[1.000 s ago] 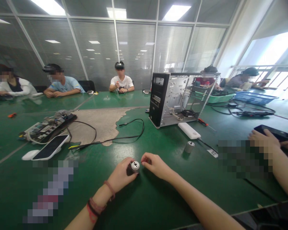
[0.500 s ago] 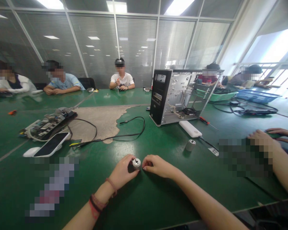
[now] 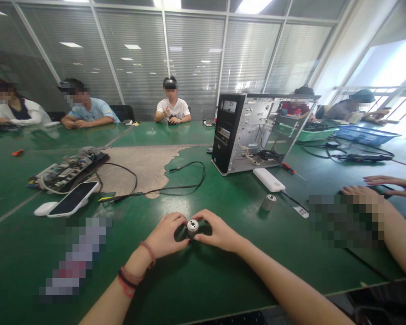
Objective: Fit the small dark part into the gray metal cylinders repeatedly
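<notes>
A: Which component is being inspected?

B: A short metal cylinder [image 3: 192, 228], which is sitting between the left hand [image 3: 167, 232] and the right hand [image 3: 219, 231].

A: How is its upper end appearing?

B: The round end face is showing bright silver, with a dark opening near the centre. The side wall is appearing duller grey.

A: What pose is it holding?

B: Its axis is standing roughly upright over the green tabletop [image 3: 189, 293], end face pointing upward. Fingers are partly hiding the base.
</notes>
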